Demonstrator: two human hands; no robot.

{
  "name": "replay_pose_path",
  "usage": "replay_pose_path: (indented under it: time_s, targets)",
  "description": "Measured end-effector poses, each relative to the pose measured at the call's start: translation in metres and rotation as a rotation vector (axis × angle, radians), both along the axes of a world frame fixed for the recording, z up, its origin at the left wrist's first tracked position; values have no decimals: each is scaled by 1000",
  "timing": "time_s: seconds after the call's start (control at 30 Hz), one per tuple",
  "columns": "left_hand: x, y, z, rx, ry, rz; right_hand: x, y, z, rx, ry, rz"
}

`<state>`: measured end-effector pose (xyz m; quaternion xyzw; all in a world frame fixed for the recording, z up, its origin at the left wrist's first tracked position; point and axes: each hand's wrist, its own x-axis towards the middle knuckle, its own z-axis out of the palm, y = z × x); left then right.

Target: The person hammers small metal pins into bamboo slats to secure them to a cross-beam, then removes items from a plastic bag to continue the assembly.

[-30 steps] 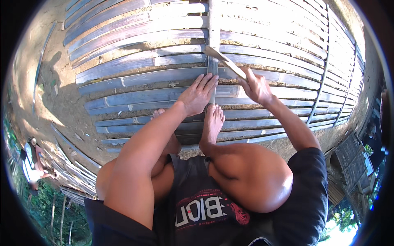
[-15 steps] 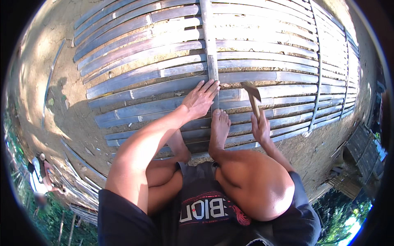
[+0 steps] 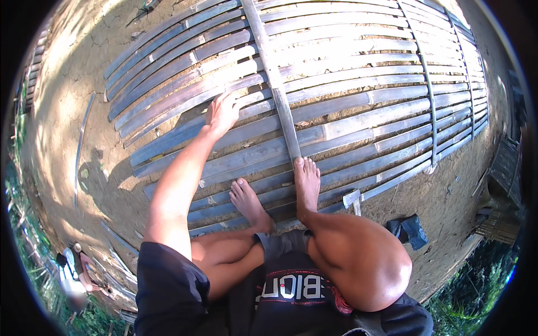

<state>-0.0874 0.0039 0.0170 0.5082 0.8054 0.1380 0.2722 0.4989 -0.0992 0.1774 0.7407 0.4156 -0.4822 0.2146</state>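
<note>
My left hand (image 3: 223, 112) reaches out to a bamboo slat (image 3: 256, 98) left of the long crosspiece, its fingers bent over the slat. Many grey-blue split-bamboo slats lie side by side, making a large panel on the ground. Across them runs a long bamboo crosspiece (image 3: 272, 73), its near end by the toes of my right foot (image 3: 307, 185). A hammer (image 3: 352, 198) with a metal head shows beside my right knee; most of its handle is hidden. My right hand is out of sight, behind the raised leg.
My left foot (image 3: 246, 201) rests on the near slats. Thin cross strips (image 3: 430, 106) bind the panel at the right. A dark plastic bag (image 3: 412, 231) lies right of my knee. A loose strip (image 3: 83, 148) lies on the dirt at left. A person (image 3: 73, 274) is at the lower left.
My left hand has left the crosspiece and moved left onto a slat. The hammer has come down toward my knee, and my right hand has gone out of sight. The view has shifted.
</note>
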Motion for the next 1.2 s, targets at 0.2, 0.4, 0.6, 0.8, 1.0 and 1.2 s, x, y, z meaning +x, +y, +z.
replay_pose_path:
  time_s: [0.2,0.4,0.6,0.8,1.0,1.2]
  targets:
    - [7,3,-4,59,126,38,4,-9,16,-16,-17,-43]
    - [6,-7,1,83,56,54,8,-25,32,-29,-57,-88]
    - [-8,-3,20,49,89,-70,4,-34,46,-22,-86,-127]
    - [4,14,26,252,-36,-393,-12,-40,54,24,-97,-154]
    - [35,-4,42,108,-86,-798,-12,-24,61,116,-109,-165]
    - [41,-33,40,148,-25,-893,6,86,33,473,-100,-62]
